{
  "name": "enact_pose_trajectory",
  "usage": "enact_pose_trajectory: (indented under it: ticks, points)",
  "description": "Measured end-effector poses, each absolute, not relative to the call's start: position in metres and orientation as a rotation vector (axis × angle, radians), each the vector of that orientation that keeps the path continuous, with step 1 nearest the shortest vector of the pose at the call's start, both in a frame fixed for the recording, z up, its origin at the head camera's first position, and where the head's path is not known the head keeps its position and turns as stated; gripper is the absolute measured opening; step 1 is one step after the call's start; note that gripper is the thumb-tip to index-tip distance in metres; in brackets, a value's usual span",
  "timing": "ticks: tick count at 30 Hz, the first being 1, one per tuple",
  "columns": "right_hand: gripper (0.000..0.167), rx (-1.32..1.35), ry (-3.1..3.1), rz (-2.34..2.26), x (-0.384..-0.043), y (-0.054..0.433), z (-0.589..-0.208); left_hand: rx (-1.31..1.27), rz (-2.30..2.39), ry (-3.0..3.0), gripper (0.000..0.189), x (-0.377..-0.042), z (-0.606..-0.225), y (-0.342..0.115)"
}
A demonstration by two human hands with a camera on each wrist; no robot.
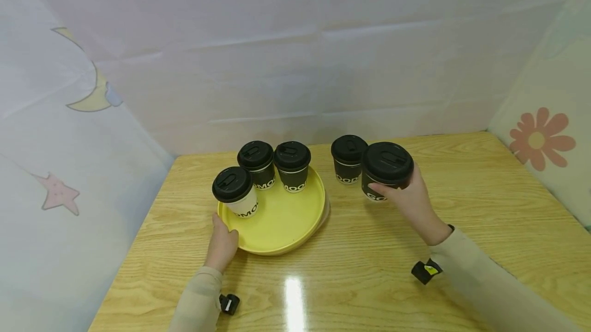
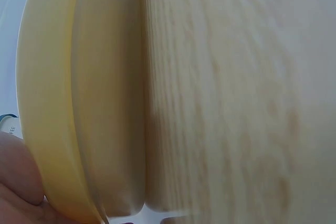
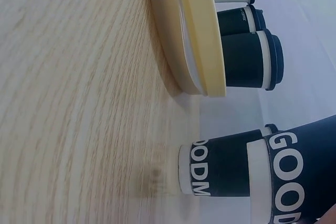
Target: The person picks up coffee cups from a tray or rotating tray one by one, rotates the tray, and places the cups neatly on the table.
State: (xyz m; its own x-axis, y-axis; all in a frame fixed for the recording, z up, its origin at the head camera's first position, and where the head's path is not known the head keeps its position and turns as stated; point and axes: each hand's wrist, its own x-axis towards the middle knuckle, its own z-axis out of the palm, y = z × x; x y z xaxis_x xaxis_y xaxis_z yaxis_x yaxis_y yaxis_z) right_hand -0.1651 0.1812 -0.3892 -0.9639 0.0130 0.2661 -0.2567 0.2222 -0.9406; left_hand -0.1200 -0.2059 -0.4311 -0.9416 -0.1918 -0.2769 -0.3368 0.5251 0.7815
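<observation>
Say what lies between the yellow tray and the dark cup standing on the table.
Only a bare strip of wooden tabletop lies between the yellow tray and the standing cup; the head and right wrist views show it.

Bright yellow on the tray (image 1: 287, 224), black on all five lids (image 1: 388, 161), dark lettering on the white cup (image 1: 245, 204), white lettering on the black cups (image 3: 228, 167), tan wood grain across the table (image 1: 369, 275), dusty red on the flower (image 1: 536, 140).

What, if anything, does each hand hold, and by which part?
The right hand grips a dark cup around its side, below the lid; the left hand holds the yellow tray by its near-left edge.
</observation>
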Motion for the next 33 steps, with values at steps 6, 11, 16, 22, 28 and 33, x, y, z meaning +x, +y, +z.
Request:
enact_pose_trajectory:
  ticks: [6, 11, 16, 22, 28, 33]
  points:
    - [0.082, 0.225, -2.280, 1.820, -0.167, 0.185, -0.393, -0.469, 1.377, 2.607, 0.074, -0.120, -0.430, -0.205]
    - [0.084, 0.188, -2.296, 1.811, -0.169, 0.188, -0.396, -0.478, 1.385, 2.604, 0.074, -0.121, -0.431, -0.205]
    - [0.085, 0.180, -2.275, 1.817, -0.171, 0.191, -0.401, -0.472, 1.393, 2.602, 0.074, -0.121, -0.431, -0.205]
    - [0.083, 0.175, -2.237, 1.815, -0.173, 0.194, -0.405, -0.471, 1.403, 2.580, 0.075, -0.121, -0.432, -0.206]
    - [0.085, 0.137, -2.238, 1.827, -0.174, 0.196, -0.407, -0.475, 1.412, 2.568, 0.075, -0.121, -0.434, -0.207]
    - [0.089, 0.049, -2.285, 1.804, -0.175, 0.196, -0.406, -0.478, 1.410, 2.564, 0.075, -0.121, -0.434, -0.206]
